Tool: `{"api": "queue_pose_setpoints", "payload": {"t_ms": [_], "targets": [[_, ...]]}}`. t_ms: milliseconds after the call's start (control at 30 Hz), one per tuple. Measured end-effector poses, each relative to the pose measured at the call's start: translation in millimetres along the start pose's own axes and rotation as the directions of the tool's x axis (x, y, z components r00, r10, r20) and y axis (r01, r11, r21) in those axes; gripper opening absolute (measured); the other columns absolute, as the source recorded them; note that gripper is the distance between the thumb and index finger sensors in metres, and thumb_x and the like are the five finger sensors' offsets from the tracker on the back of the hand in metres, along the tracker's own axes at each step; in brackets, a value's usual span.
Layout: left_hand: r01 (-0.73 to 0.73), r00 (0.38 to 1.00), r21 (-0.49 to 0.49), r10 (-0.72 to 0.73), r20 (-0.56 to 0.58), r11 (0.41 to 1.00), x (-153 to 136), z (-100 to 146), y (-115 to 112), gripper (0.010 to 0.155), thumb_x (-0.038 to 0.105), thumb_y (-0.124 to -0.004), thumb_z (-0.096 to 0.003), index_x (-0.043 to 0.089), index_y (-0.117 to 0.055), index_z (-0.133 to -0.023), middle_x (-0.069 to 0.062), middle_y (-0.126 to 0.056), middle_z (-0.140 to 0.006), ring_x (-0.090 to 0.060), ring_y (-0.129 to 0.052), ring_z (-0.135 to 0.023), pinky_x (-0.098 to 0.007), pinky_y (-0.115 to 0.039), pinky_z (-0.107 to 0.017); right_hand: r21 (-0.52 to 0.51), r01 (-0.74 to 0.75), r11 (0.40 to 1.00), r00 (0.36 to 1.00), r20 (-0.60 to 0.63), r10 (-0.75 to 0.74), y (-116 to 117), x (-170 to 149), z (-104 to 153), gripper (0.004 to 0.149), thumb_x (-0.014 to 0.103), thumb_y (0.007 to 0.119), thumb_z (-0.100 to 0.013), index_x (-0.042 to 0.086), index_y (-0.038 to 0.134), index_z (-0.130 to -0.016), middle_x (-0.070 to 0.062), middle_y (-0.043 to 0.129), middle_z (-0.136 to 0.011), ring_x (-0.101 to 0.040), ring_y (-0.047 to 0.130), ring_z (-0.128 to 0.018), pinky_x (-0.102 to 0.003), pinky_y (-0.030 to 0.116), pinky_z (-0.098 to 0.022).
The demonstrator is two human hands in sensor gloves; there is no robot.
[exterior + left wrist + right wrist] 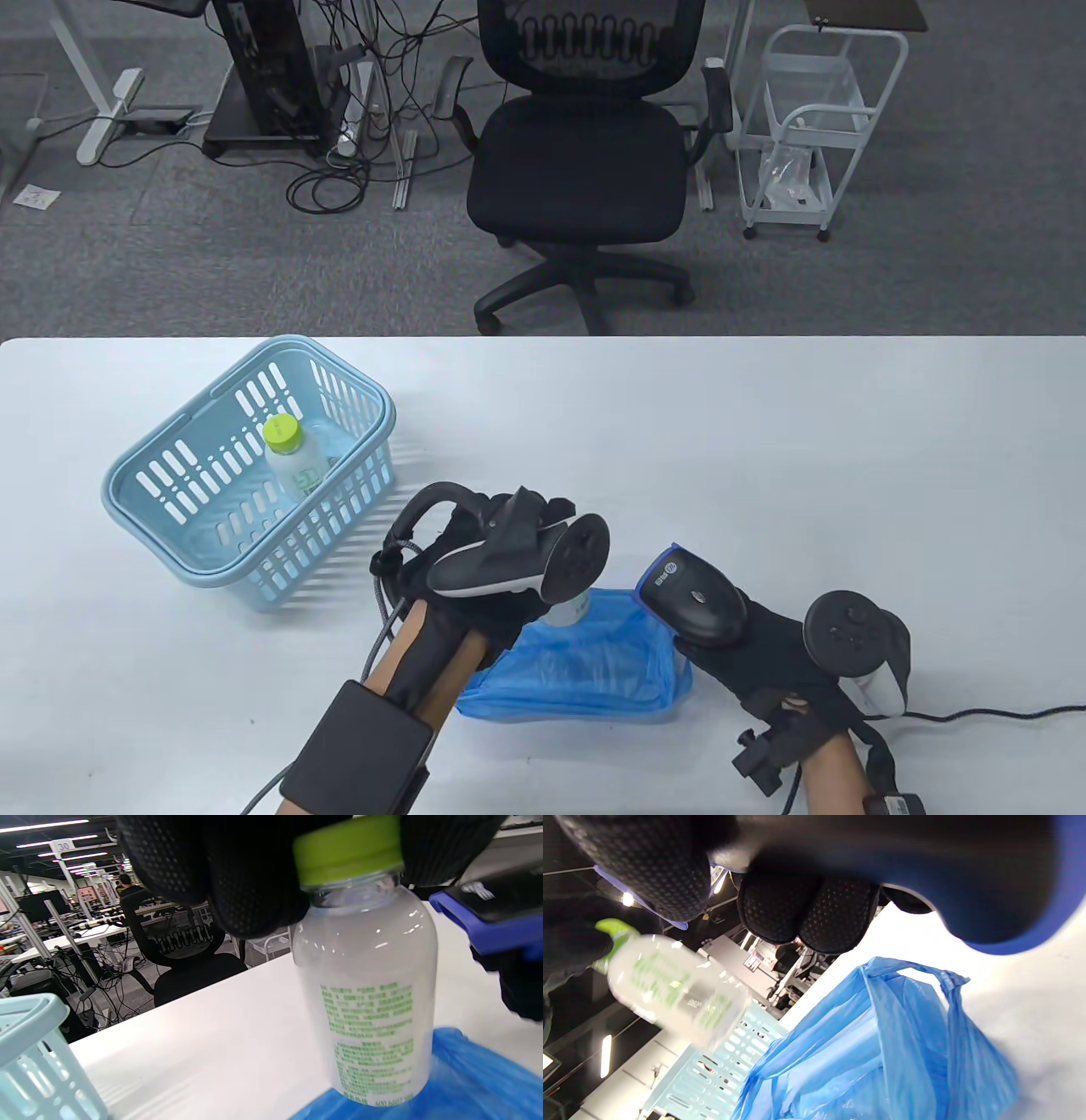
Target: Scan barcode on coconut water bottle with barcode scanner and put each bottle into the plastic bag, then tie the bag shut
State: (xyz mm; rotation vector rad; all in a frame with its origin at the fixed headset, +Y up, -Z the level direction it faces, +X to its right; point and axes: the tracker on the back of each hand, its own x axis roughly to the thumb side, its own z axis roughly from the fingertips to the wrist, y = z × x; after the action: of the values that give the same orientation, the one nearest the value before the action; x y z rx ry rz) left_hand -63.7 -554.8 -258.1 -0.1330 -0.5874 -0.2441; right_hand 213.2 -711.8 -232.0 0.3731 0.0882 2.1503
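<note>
My left hand (517, 586) grips a coconut water bottle (365, 993) by its green cap (348, 849), holding it upright just above the far edge of the blue plastic bag (585, 666). In the table view only the bottle's base (570, 609) shows under the hand tracker. My right hand (747, 654) holds the black and blue barcode scanner (691, 598) right of the bag, its head turned toward the bottle. The right wrist view shows the bottle (674, 993) to the left, above the open bag (882, 1052). A second bottle (293, 458) stands in the light blue basket (170, 518).
The basket sits at the table's left. A black cable (993, 716) runs from my right wrist toward the table's right edge. Beyond the far table edge stand an office chair (585, 161) and a white trolley (806, 127).
</note>
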Motion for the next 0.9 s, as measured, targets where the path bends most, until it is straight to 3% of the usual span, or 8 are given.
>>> {"api": "queue_pose_setpoints", "payload": {"t_ms": [200, 500, 567, 633, 700, 800, 900], "targets": [[0.007, 1.000, -0.081, -0.005, 0.022, 0.997, -6.5, 3.2, -44.6, 0.070, 0.063, -0.078, -0.0598, 0.017, -0.071, -0.112, 0.000, -0.091, -0.098, -0.020, -0.101, -0.073, -0.054, -0.082, -0.064, -0.026, -0.031, 0.999, 0.999, -0.029, 0.030, 0.5, -1.2, 0.3, 0.051, 0.049, 0.084, -0.055, 0.020, 0.069, -0.095, 0.007, 0.092, -0.075, -0.020, 0.101, -0.069, -0.053, 0.081, -0.061], [0.047, 0.999, -0.108, -0.045, 0.023, 0.993, -9.7, -13.6, -99.4, 0.071, 0.063, -0.077, -0.0597, 0.016, -0.070, -0.112, -0.001, -0.090, -0.098, -0.020, -0.100, -0.073, -0.054, -0.082, -0.064, -0.056, -0.070, 0.996, 0.996, -0.059, 0.067, -1.8, -3.7, 4.8, 0.047, 0.049, 0.084, -0.055, 0.024, 0.072, -0.094, 0.007, 0.091, -0.077, -0.022, 0.098, -0.074, -0.055, 0.078, -0.064], [0.055, 0.998, -0.086, -0.053, 0.030, 0.995, -8.1, -12.0, -100.0, 0.072, 0.065, -0.074, -0.0597, 0.016, -0.068, -0.113, -0.001, -0.088, -0.099, -0.021, -0.098, -0.075, -0.055, -0.080, -0.065, -0.064, -0.081, 0.995, 0.995, -0.067, 0.076, -3.0, -4.4, 6.7, 0.047, 0.049, 0.084, -0.055, 0.024, 0.072, -0.093, 0.007, 0.092, -0.077, -0.022, 0.098, -0.074, -0.055, 0.078, -0.064], [0.051, 0.997, -0.150, -0.040, 0.071, 0.987, -11.1, -7.8, -94.3, 0.078, 0.069, -0.064, -0.0595, 0.018, -0.059, -0.118, -0.002, -0.081, -0.108, -0.024, -0.092, -0.086, -0.057, -0.074, -0.070, -0.068, -0.098, 0.993, 0.993, -0.080, 0.093, -4.3, -5.5, 8.8, 0.047, 0.049, 0.084, -0.055, 0.025, 0.072, -0.093, 0.007, 0.092, -0.077, -0.022, 0.098, -0.074, -0.055, 0.078, -0.064], [0.027, 0.997, -0.068, -0.022, 0.075, 0.997, -24.3, -3.7, -83.0, 0.079, 0.070, -0.062, -0.0594, 0.021, -0.058, -0.120, -0.002, -0.078, -0.111, -0.026, -0.089, -0.091, -0.058, -0.073, -0.071, -0.074, -0.101, 0.992, 0.992, -0.089, 0.094, -5.0, -6.2, 10.4, 0.047, 0.049, 0.084, -0.055, 0.024, 0.072, -0.094, 0.007, 0.092, -0.077, -0.022, 0.098, -0.074, -0.055, 0.077, -0.064], [0.053, 0.997, 0.013, -0.052, -0.058, 0.999, -70.2, -2.0, -64.0, 0.074, 0.066, -0.065, -0.0615, 0.022, -0.058, -0.120, -0.002, -0.076, -0.114, -0.029, -0.087, -0.094, -0.060, -0.070, -0.073, -0.082, -0.118, 0.990, 0.989, -0.103, 0.109, -5.6, -7.0, 13.5, 0.047, 0.049, 0.083, -0.055, 0.024, 0.072, -0.094, 0.007, 0.092, -0.078, -0.022, 0.098, -0.074, -0.055, 0.078, -0.064], [0.131, 0.959, -0.025, -0.133, -0.250, 0.991, -132.5, -3.3, -53.4, 0.072, 0.062, -0.068, -0.0634, 0.023, -0.055, -0.122, -0.002, -0.071, -0.119, -0.032, -0.082, -0.101, -0.062, -0.066, -0.076, -0.082, -0.136, 0.987, 0.985, -0.120, 0.126, -5.4, -8.4, 15.4, 0.047, 0.049, 0.083, -0.055, 0.024, 0.072, -0.094, 0.006, 0.092, -0.078, -0.022, 0.098, -0.074, -0.055, 0.077, -0.064]]}}
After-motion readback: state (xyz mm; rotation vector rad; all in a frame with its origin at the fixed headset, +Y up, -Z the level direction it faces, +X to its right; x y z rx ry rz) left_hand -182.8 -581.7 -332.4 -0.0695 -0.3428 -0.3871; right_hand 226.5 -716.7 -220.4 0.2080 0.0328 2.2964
